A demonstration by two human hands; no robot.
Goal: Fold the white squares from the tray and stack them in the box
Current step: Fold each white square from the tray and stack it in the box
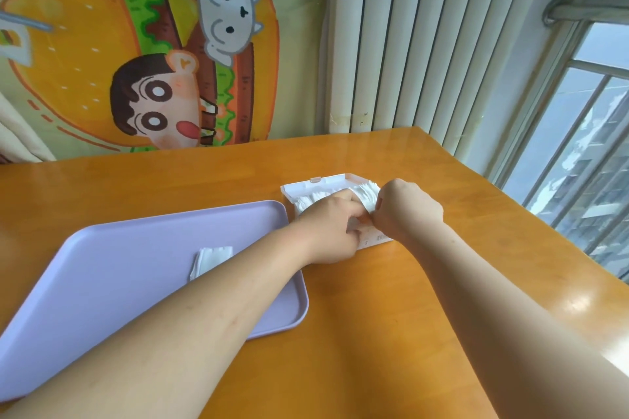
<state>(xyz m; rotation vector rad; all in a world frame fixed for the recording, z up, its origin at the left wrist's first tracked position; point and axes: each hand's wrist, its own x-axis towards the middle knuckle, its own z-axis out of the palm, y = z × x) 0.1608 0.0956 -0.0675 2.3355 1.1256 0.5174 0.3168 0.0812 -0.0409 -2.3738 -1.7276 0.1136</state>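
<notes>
A small white box [308, 186] with its lid open lies on the wooden table, right of a lilac tray [136, 241]. Inside the box stands a row of folded white squares [369, 192]. My left hand [328, 231] and my right hand [406, 211] meet over the box's near half. Their fingers are curled down onto a folded white square between them; the fingertips are hidden. One white square [211, 260] lies on the tray, partly behind my left forearm.
The wooden table [391, 316] ends at the right near a window with bars [585, 146]. A cartoon cloth [143, 71] and a white radiator [408, 44] stand behind the table's far edge.
</notes>
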